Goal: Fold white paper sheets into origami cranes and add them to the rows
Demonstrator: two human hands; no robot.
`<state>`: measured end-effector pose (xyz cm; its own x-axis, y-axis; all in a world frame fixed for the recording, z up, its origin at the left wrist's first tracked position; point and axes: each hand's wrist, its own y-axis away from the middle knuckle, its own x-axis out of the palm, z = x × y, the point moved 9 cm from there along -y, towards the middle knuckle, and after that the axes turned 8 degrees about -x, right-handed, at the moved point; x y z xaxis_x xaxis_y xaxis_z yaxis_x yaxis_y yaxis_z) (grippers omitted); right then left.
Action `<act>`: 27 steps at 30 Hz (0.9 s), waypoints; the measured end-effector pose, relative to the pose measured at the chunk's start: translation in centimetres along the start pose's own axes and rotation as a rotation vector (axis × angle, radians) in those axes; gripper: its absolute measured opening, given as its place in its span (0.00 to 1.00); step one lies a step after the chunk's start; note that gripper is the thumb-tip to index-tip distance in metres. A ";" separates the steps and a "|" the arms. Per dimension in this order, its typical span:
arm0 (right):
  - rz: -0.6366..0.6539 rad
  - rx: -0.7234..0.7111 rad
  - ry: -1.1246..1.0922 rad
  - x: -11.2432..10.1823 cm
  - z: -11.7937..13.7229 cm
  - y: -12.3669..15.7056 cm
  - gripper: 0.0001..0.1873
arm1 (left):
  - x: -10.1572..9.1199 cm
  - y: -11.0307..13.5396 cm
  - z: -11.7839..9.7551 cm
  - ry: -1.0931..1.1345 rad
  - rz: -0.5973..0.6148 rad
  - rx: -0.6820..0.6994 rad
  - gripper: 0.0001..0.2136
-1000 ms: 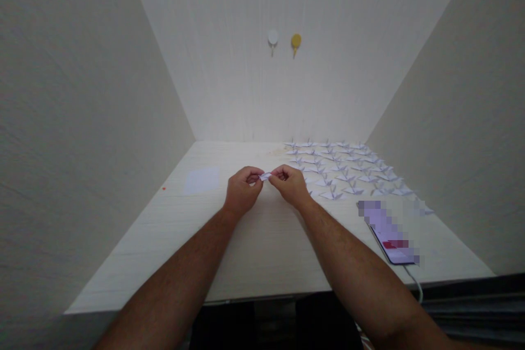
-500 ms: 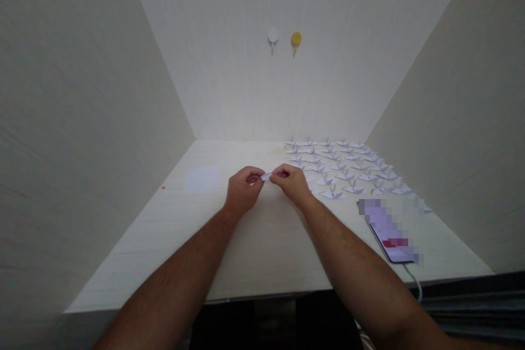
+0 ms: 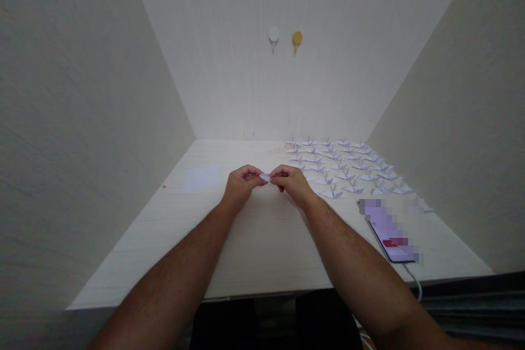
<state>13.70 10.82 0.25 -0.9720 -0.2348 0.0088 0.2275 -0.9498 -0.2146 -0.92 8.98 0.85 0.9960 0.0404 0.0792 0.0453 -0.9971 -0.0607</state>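
Hands closed in slightly vs a second ago: left hand (image 3: 239,187) and right hand (image 3: 293,184) fingertips nearly met, with less of the small folded paper (image 3: 264,177) showing between them. Both grips pinched tight on it, just above the surface (image 3: 262,251), centre. Looked like a crease being pressed. Paper cranes (image 3: 344,170) at right hadn't moved.

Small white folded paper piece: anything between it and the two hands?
Nothing visible. The left hand and the right hand both pinch the small white folded paper piece directly, one at each end.
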 end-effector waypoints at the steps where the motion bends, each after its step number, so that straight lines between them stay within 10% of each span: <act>1: 0.006 -0.015 0.013 0.0 0.0 0.0 0.08 | 0.0 0.0 0.1 0.003 -0.003 -0.008 0.08; 10: 0.002 -0.271 0.276 0.2 2.0 0.4 0.09 | -0.9 -0.5 0.9 0.079 -0.077 -0.043 0.10; 27: -0.096 -0.253 0.351 -0.7 2.1 0.6 0.09 | 0.1 -0.3 0.9 0.094 0.016 -0.059 0.13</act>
<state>14.59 10.01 2.14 -0.9591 -0.0223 -0.2822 0.1561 -0.8733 -0.4615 -0.75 9.34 -0.05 0.9849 0.0215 0.1720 0.0226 -0.9997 -0.0046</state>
